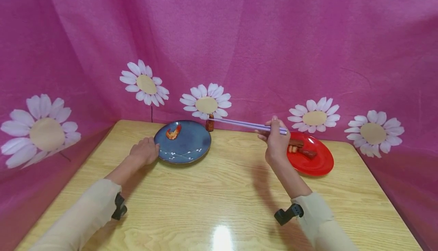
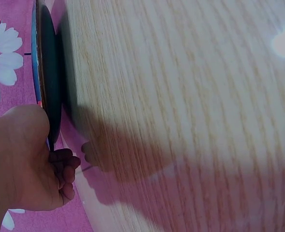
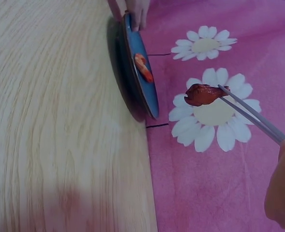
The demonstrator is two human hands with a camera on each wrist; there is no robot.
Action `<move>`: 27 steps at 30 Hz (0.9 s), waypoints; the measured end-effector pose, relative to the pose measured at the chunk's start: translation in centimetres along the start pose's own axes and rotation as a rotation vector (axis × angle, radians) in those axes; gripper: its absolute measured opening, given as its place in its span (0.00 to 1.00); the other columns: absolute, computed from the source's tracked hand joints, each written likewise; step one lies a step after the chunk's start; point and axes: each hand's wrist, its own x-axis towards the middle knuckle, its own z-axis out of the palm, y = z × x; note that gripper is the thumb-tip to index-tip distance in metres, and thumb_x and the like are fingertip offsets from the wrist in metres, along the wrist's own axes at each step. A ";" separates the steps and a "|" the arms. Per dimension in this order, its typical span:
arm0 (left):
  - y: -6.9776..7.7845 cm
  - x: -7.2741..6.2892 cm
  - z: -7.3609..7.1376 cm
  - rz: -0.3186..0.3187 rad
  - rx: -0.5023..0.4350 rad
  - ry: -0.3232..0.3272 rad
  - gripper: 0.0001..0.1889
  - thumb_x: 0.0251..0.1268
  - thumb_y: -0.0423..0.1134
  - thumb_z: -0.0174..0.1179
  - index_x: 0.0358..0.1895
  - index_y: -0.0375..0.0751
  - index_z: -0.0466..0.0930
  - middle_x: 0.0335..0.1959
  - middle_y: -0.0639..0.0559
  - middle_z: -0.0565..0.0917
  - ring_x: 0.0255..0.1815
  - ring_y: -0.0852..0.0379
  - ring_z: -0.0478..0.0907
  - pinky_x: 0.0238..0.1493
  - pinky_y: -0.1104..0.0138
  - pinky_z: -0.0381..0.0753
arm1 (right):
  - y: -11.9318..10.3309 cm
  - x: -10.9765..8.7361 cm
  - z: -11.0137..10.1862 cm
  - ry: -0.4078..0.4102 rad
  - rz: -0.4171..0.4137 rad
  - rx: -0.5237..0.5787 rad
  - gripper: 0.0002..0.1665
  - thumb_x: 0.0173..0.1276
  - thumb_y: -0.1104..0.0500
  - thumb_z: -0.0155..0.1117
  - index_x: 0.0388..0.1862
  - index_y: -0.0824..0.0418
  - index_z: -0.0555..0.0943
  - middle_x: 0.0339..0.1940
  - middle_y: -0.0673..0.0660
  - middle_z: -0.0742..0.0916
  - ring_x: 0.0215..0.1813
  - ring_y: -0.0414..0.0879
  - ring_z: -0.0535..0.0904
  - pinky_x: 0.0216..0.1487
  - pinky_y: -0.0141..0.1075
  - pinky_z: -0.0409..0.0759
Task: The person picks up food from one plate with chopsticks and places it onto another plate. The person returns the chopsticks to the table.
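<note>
My left hand [image 1: 145,151] pinches the left rim of a dark blue plate [image 1: 191,144]. In the left wrist view, the fingers [image 2: 67,169] curl at the plate's [image 2: 50,72] edge. An orange shrimp [image 1: 173,132] lies on it, towards the back. Purple-white chopsticks [image 1: 244,123] are held in my right hand [image 1: 278,142], pointing left. Their tips grip a glazed brown piece of meat [image 3: 204,94], shaped like a small chicken leg. It hangs just beyond the plate's right rim in the head view, raised above the table in the right wrist view.
A red plate [image 1: 319,163] with several brown meat pieces [image 1: 308,153] stands at the right, partly behind my right hand. The light wooden table [image 1: 191,201] ends at a pink daisy-print curtain [image 1: 260,53] along the back and sides.
</note>
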 end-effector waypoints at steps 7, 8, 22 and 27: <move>-0.1 0.0 0.1 0.002 0.004 -0.004 0.25 0.79 0.42 0.39 0.55 0.15 0.65 0.49 0.24 0.73 0.57 0.28 0.71 0.54 0.40 0.71 | -0.9 0.5 -1.4 0.052 0.017 0.006 0.18 0.79 0.56 0.53 0.27 0.62 0.75 0.17 0.54 0.84 0.20 0.43 0.85 0.21 0.27 0.80; -0.1 0.1 0.1 0.003 0.005 -0.002 0.25 0.79 0.42 0.39 0.55 0.15 0.66 0.49 0.24 0.73 0.56 0.28 0.71 0.54 0.40 0.72 | -1.0 0.6 -1.6 0.059 0.015 0.007 0.18 0.79 0.56 0.53 0.28 0.63 0.75 0.17 0.54 0.84 0.20 0.43 0.85 0.21 0.27 0.80; -0.1 0.2 0.2 -0.008 0.014 -0.020 0.26 0.79 0.42 0.38 0.58 0.15 0.64 0.51 0.24 0.72 0.58 0.28 0.70 0.56 0.40 0.71 | -3.2 1.2 -5.2 0.113 0.050 0.025 0.16 0.78 0.55 0.55 0.32 0.65 0.76 0.21 0.57 0.86 0.22 0.45 0.85 0.20 0.26 0.78; -0.2 0.3 0.3 -0.007 0.017 -0.026 0.26 0.79 0.42 0.38 0.58 0.15 0.64 0.51 0.24 0.72 0.58 0.28 0.70 0.56 0.40 0.71 | -4.0 1.5 -6.3 0.114 0.034 0.036 0.18 0.78 0.54 0.56 0.33 0.67 0.78 0.22 0.59 0.87 0.20 0.46 0.84 0.22 0.30 0.81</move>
